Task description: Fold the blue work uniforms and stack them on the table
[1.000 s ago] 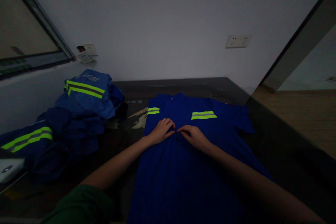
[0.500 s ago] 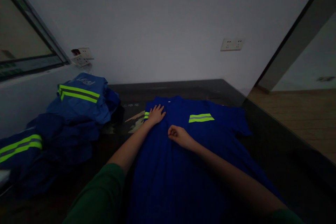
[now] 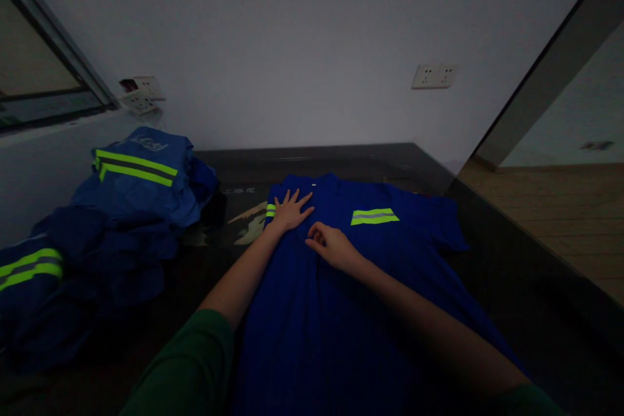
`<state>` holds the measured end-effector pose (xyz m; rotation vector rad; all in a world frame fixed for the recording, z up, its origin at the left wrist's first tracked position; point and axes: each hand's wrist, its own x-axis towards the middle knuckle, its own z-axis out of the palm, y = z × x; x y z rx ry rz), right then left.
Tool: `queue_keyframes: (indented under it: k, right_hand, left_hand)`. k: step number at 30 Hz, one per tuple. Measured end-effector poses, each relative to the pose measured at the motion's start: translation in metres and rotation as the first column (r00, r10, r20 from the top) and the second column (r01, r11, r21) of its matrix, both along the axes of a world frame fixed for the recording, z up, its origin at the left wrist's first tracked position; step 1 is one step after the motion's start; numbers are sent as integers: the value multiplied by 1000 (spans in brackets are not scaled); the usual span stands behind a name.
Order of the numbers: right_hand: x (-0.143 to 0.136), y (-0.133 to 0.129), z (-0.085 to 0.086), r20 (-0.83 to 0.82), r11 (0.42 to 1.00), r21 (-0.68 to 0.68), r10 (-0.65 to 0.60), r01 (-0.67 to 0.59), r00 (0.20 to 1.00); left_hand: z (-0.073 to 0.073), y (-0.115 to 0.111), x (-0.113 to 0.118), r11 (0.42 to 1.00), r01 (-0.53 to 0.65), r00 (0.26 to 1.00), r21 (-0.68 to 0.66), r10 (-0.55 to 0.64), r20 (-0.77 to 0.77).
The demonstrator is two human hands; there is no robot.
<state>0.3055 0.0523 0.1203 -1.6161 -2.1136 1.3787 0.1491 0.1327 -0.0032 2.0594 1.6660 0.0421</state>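
Bottom of blue shirt (image 3: 380, 260) cut off in shadow, left hand (image 3: 288, 213) flat on it with fingers spread, right hand (image 3: 331, 246) curled, full closure or grip unclear.

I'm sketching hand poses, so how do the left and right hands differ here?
The left hand is spread flat on the shirt, fingers fanned; the right hand is curled, fingers bent in. The left hand is nearer the collar, while the right hand is farther down the shirt. Both are bare and over the shirt.
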Motion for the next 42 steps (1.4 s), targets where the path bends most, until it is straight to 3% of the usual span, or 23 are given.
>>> queue_keyframes:
  k: [2, 5, 10, 12, 14, 16, 18, 20, 23, 27, 30, 33, 36, 42]
  right_hand:
    - [-9, 1, 2, 153, 990, 55, 122, -132, 981]
    - [-18, 6, -4, 227, 974, -7, 222, -227, 948]
    - [-15, 17, -19, 26, 956, -269, 128, -116, 991]
    - [-12, 16, -18, 23, 938, -336, 102, -88, 995]
    - [-11, 12, -13, 106, 959, -265, 134, -102, 985]
    - [-11, 4, -8, 251, 981, -54, 196, -188, 948]
    - [-10, -5, -6, 412, 928, 166, 241, -333, 879]
    - [-9, -13, -8, 533, 859, 263, 250, -440, 808]
    - [-6, -19, -16, 604, 837, 268, 240, -477, 760]
    - [6, -8, -13, 484, 883, 263, 227, -388, 845]
    - [23, 14, -7, 359, 923, 305, 118, -236, 926]
    - [42, 37, -12, 359, 921, 351, 35, -170, 933]
    - [56, 48, -32, 462, 935, 302, 29, -188, 887]
    - [70, 43, -59, 541, 936, 247, 81, -250, 837]
  left_hand:
    - [-2, 0, -1, 998, 16, 1000, 55, -17, 16]
    - [-7, 2, -2, 991, 82, 996, 103, -84, 22]
    - [-15, 5, -3, 991, 127, 992, 46, -128, 16]
    - [-16, 6, -3, 991, 127, 992, 35, -128, 13]
    - [-15, 6, -3, 991, 130, 991, 22, -131, 10]
    - [-14, 6, -3, 991, 136, 991, 12, -136, 9]
    - [-13, 5, -2, 989, 147, 989, 18, -148, 17]
    - [-9, 4, -1, 987, 158, 987, 39, -159, 35]
    - [1, 1, 1, 984, 130, 987, 124, -140, 74]
    - [21, -12, -3, 959, 71, 981, 275, -116, 153]
    - [37, -34, -8, 975, 89, 951, 206, -144, 273]
    - [49, -60, -6, 970, 228, 908, 82, -243, 342]
    - [53, -77, 4, 949, 314, 906, -2, -299, 301]
    - [47, -82, 18, 951, 301, 939, 69, -308, 156]
